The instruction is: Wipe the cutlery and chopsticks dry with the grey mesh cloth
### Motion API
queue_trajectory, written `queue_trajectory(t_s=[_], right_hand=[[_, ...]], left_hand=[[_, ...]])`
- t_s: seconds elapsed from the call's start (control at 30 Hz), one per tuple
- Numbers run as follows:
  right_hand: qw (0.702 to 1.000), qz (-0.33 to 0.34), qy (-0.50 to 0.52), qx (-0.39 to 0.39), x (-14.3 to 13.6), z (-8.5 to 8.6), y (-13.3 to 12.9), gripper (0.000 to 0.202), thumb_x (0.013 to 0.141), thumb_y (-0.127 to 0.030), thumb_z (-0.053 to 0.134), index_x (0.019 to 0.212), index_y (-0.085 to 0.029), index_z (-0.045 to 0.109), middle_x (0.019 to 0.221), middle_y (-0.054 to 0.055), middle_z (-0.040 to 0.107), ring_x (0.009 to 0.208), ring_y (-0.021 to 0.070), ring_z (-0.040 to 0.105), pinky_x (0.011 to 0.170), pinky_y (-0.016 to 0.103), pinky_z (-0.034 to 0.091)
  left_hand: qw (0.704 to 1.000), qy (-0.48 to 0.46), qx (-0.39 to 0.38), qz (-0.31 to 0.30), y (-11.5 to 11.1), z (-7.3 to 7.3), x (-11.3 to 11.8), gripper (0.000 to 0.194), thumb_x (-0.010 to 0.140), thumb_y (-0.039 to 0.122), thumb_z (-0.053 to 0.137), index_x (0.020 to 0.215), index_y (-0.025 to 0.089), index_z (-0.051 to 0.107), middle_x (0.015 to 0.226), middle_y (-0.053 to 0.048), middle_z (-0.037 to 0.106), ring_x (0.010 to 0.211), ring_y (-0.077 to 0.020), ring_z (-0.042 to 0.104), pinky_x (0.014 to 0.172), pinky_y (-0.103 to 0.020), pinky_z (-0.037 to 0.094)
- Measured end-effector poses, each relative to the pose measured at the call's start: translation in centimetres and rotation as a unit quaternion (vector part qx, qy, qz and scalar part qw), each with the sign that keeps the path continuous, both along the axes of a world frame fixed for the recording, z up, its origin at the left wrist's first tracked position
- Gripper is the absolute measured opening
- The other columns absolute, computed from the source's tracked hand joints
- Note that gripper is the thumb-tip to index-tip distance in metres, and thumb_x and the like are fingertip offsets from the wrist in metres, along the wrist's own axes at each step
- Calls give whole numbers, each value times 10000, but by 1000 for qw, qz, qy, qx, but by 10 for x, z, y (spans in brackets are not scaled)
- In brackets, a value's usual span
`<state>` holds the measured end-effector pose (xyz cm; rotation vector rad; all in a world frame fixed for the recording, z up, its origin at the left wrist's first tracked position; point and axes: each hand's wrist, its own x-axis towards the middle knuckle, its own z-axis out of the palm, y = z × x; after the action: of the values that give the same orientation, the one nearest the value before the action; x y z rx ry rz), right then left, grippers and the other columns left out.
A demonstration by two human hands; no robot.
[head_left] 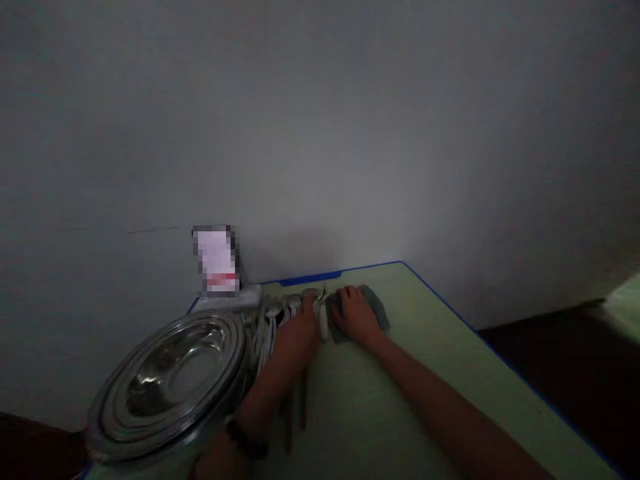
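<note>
My left hand (pixel 299 332) reaches in among metal spoons (pixel 274 311) at the middle of the table. Its fingers are dim and blurred at the spoon heads, so what they hold, if anything, does not show. Close by on the right, my right hand (pixel 357 313) presses down on a dark grey cloth (pixel 379 312), its fingers curled into the fabric. A short pale object (pixel 324 323), perhaps a handle, lies between the two hands. Two long brown handles (pixel 303 400) stick out toward me beneath my left forearm.
Nested shiny metal basins (pixel 170 387) stand at the table's left. Behind them, a phone (pixel 219 260) with a blurred screen leans near the wall (pixel 320 147). The pale green table (pixel 420 340) has a blue edge and meets the wall at its far side.
</note>
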<state>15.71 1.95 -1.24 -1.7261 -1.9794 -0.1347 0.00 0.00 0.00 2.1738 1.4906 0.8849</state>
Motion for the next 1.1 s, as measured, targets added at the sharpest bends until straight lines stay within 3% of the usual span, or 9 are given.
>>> queue_trajectory(t_s=[0.23,0.47,0.53,0.63,0.73,0.83,0.93,1.03,1.1], right_hand=[[998,35,53,-14,2,7,-5,207,830,-146,396,919,-123,581,904,128,596,830,244,560,729,350,416],[987,59,150,8,2,6,15,242,873,-180,351,1003,-155,554,977,101,614,866,186,585,760,282,438],[975,59,213,12,6,4,24,257,884,-200,322,1016,-143,535,984,94,621,900,165,585,798,272,436],[929,67,364,-7,14,-2,35,255,867,-250,335,962,-149,548,869,67,636,802,154,597,752,278,450],[904,77,419,-18,17,-7,40,267,851,-288,352,963,-152,552,848,60,628,775,153,591,737,280,451],[922,79,377,-46,18,0,37,274,825,-284,404,1009,-137,544,963,93,615,881,164,578,817,296,433],[964,110,204,-131,20,22,25,451,757,-314,538,1145,-87,508,1156,178,525,1047,216,523,914,340,383],[978,82,41,-185,22,40,10,692,738,-444,560,1310,-97,382,1363,232,339,1250,330,340,977,453,305],[975,69,-9,-211,21,40,4,751,774,-533,478,1350,-77,323,1411,245,270,1310,352,235,1011,467,251]], left_hand=[[999,-27,20,35,-2,15,4,419,899,247,297,1305,147,331,1226,-152,542,1129,-252,520,940,-439,395],[994,-98,38,38,-4,10,3,305,872,258,349,1159,179,419,1159,-109,550,1088,-230,523,939,-424,388],[991,-118,41,50,-3,7,1,276,854,242,369,1111,172,443,1090,-98,572,1044,-228,539,913,-418,407],[988,-137,44,64,-3,6,-4,235,836,228,390,1051,171,466,1021,-84,583,988,-220,557,873,-400,434],[987,-138,49,61,-3,5,-7,248,831,213,408,1071,178,462,1055,-77,580,1009,-209,552,889,-385,428],[989,-124,60,53,-3,3,-8,286,837,193,407,1119,186,459,1133,-79,564,1081,-210,523,938,-397,395],[993,-90,69,42,-1,-3,-9,322,831,161,413,1147,188,466,1167,-86,558,1107,-217,514,951,-416,393],[996,-36,74,24,1,-12,-10,393,809,105,413,1193,175,466,1262,-116,502,1190,-236,452,991,-446,361],[997,9,75,14,2,-17,-10,424,796,66,394,1205,141,476,1346,-149,419,1262,-260,365,1022,-472,319]])
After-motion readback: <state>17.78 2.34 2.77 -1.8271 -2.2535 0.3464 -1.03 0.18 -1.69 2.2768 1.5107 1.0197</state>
